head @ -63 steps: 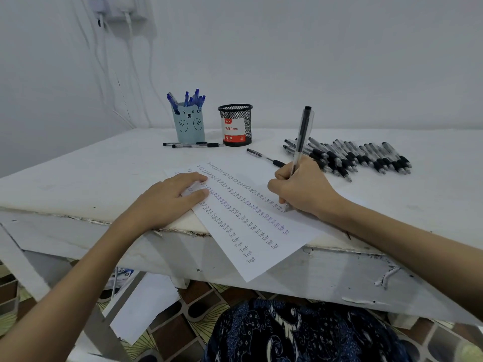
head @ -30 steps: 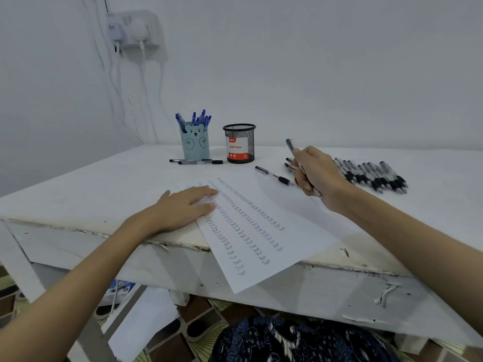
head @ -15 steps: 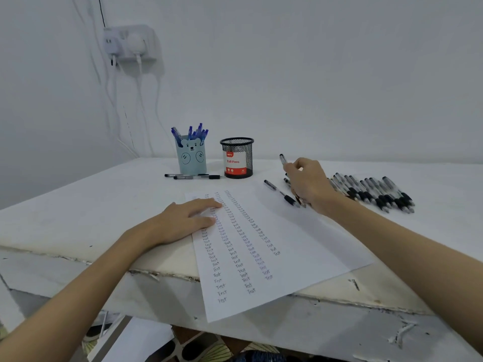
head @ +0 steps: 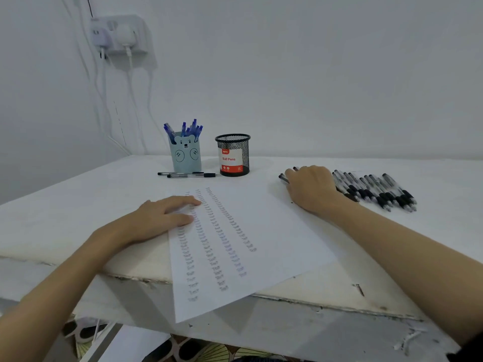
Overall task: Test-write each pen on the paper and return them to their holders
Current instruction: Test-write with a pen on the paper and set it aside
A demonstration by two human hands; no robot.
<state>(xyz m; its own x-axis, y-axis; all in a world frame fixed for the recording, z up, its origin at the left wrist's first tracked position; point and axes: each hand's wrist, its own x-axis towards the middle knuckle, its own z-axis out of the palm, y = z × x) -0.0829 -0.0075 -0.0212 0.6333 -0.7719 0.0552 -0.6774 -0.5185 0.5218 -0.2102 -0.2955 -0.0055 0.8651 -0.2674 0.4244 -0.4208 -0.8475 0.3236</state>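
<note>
Black-tipped pens (head: 376, 190) lie in a row on the white surface (head: 78, 205), and my right hand (head: 312, 188) rests over the left end of that row, knuckles up, fingers bent down onto the pens beneath it. Two pen ends poke out past my fingertips on the left. Whether that grip has closed round a pen or only lies on them, I cannot tell, since the back of the hand hides the fingers.

My left hand (head: 163, 216) lies flat and relaxed on the left edge of the paper (head: 261, 231), fingers straight, pressing it to the surface. Columns of small written marks run down the sheet, whose near corner hangs over the front edge of the surface.

Farther back stands a pale blue bear holder (head: 186, 156) with blue pens (head: 187, 128) upright in it, and just to its right a black mesh holder (head: 233, 155) labelled "Ball Pens". Two loose pens (head: 187, 174) lie in front of the bear holder. On the wall behind, a socket (head: 119, 35) has plugs and hanging cables.
</note>
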